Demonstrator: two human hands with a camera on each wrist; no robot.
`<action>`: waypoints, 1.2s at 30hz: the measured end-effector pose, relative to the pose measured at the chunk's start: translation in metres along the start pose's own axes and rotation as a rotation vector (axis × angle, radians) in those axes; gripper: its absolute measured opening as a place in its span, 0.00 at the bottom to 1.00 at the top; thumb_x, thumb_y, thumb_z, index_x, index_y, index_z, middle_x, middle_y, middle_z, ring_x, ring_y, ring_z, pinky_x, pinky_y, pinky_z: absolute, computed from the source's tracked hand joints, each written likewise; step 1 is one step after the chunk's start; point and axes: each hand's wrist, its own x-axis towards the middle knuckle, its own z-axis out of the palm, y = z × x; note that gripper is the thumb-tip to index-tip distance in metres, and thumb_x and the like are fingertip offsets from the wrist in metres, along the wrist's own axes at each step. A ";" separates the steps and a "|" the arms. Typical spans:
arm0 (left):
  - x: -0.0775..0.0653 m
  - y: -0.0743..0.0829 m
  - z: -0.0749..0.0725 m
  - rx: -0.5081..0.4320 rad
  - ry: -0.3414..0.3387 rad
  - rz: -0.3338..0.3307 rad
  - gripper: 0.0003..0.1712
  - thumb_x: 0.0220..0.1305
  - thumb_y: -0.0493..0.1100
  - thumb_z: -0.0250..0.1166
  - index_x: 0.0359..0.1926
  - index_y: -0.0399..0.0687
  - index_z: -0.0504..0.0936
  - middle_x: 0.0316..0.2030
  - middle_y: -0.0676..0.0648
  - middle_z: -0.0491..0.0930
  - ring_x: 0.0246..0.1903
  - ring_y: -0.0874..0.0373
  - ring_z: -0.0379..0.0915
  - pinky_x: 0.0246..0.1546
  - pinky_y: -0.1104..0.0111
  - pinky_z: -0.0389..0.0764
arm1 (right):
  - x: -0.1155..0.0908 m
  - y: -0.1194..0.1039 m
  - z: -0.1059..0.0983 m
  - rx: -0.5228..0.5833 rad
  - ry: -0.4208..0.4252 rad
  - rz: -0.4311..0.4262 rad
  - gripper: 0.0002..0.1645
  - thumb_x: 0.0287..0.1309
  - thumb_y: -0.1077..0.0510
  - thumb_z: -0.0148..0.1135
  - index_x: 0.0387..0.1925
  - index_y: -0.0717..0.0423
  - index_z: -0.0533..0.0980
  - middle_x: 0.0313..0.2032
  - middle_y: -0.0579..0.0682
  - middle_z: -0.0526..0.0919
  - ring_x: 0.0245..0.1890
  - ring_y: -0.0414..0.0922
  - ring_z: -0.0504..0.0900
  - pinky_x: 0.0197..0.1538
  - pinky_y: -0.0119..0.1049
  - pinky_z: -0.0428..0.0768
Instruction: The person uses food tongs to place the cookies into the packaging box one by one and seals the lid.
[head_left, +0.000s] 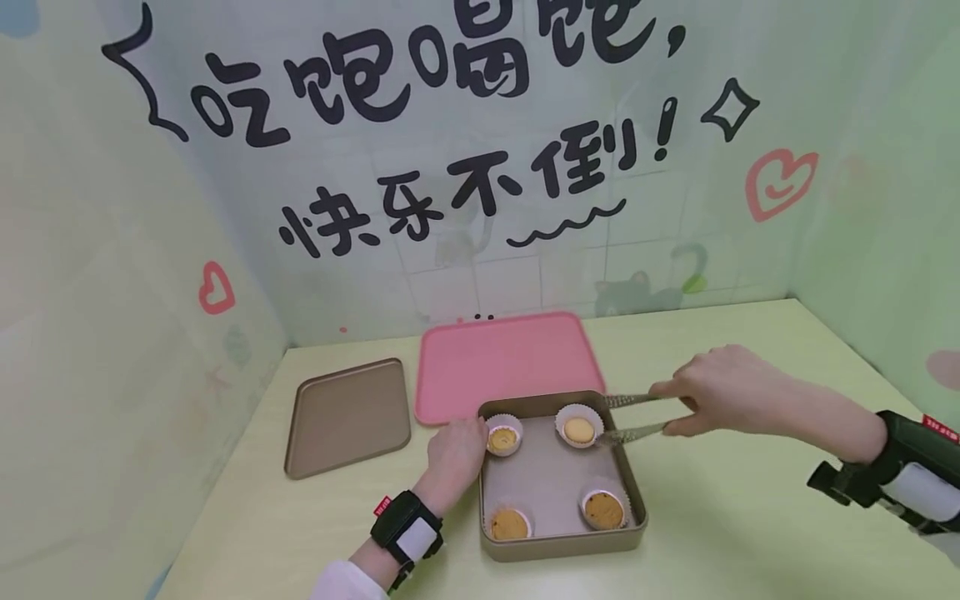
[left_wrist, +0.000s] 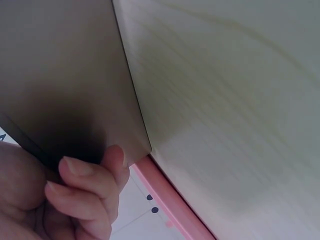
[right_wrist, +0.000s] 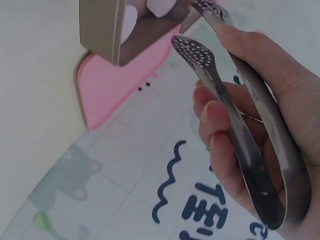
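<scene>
A deep square baking pan point(head_left: 558, 547) holds several round cookies in white paper cups, one at each corner. My left hand point(head_left: 457, 454) grips its left wall near the back corner; in the left wrist view the fingers point(left_wrist: 87, 190) curl at the pan wall point(left_wrist: 65, 70). Metal tongs point(head_left: 637, 433) with perforated tips are in my right hand point(head_left: 723, 392), between thumb and fingers, their arms spread apart. One tip reaches over the pan's right rim, beside the pale cookie point(head_left: 579, 430) at back right. Chips dot the front-right cookie point(head_left: 603, 510).
Behind the pan lies a pink tray point(head_left: 502, 354), partly covered by it in view. A shallow brown tray point(head_left: 348, 417) lies to the left on the pale wooden table point(head_left: 750, 500). A printed curtain point(head_left: 420, 167) hangs behind and along both sides.
</scene>
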 end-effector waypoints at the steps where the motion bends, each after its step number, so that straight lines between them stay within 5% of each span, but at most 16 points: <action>1: 0.000 0.001 0.000 0.000 0.000 0.003 0.19 0.64 0.39 0.54 0.15 0.41 0.70 0.09 0.49 0.63 0.10 0.53 0.68 0.05 0.64 0.67 | -0.002 0.007 -0.002 -0.012 0.028 0.036 0.16 0.39 0.44 0.70 0.31 0.45 0.78 0.11 0.30 0.57 0.11 0.30 0.56 0.13 0.30 0.57; 8: 0.001 0.000 0.000 -0.031 -0.040 -0.030 0.19 0.65 0.39 0.52 0.15 0.41 0.71 0.10 0.48 0.64 0.11 0.52 0.69 0.07 0.62 0.68 | -0.010 0.055 0.010 -0.067 0.236 0.250 0.16 0.39 0.45 0.70 0.25 0.46 0.73 0.10 0.35 0.57 0.09 0.35 0.55 0.12 0.32 0.52; 11: 0.002 0.000 0.000 -0.049 -0.030 -0.046 0.20 0.65 0.39 0.52 0.15 0.40 0.71 0.10 0.47 0.65 0.12 0.49 0.70 0.08 0.60 0.69 | -0.011 0.072 0.030 -0.011 0.222 0.391 0.21 0.45 0.44 0.68 0.40 0.47 0.78 0.09 0.38 0.58 0.07 0.37 0.57 0.12 0.33 0.51; 14: 0.002 0.001 0.000 -0.047 -0.011 -0.024 0.19 0.64 0.39 0.52 0.15 0.40 0.71 0.11 0.47 0.66 0.13 0.49 0.70 0.08 0.60 0.69 | -0.012 0.086 0.053 0.085 0.143 0.566 0.33 0.50 0.40 0.62 0.56 0.48 0.72 0.09 0.42 0.62 0.07 0.40 0.62 0.10 0.33 0.54; 17: 0.001 0.002 0.000 -0.046 0.017 0.003 0.19 0.63 0.38 0.53 0.14 0.40 0.70 0.10 0.47 0.66 0.12 0.49 0.71 0.07 0.60 0.68 | -0.010 0.096 0.075 0.213 0.042 0.758 0.28 0.52 0.37 0.58 0.39 0.58 0.78 0.10 0.46 0.67 0.09 0.42 0.67 0.11 0.34 0.58; 20: 0.000 0.004 0.001 -0.049 0.026 0.010 0.20 0.63 0.38 0.53 0.14 0.41 0.69 0.10 0.47 0.65 0.12 0.48 0.71 0.07 0.60 0.68 | -0.006 0.103 0.094 0.290 0.002 0.889 0.30 0.51 0.36 0.58 0.15 0.58 0.71 0.10 0.49 0.70 0.10 0.44 0.70 0.12 0.35 0.61; 31: -0.003 0.003 0.001 -0.048 0.055 0.002 0.19 0.62 0.37 0.55 0.14 0.40 0.69 0.09 0.46 0.65 0.11 0.48 0.70 0.06 0.60 0.68 | 0.011 0.112 0.130 0.343 -0.015 0.978 0.31 0.53 0.36 0.55 0.11 0.56 0.66 0.10 0.51 0.71 0.10 0.45 0.72 0.14 0.36 0.64; 36: -0.002 0.003 0.000 -0.026 0.072 0.013 0.19 0.62 0.37 0.55 0.14 0.40 0.70 0.09 0.46 0.65 0.11 0.48 0.70 0.06 0.60 0.68 | 0.017 0.109 0.140 0.273 -0.008 0.970 0.31 0.55 0.38 0.55 0.11 0.57 0.65 0.11 0.51 0.67 0.11 0.45 0.68 0.14 0.37 0.61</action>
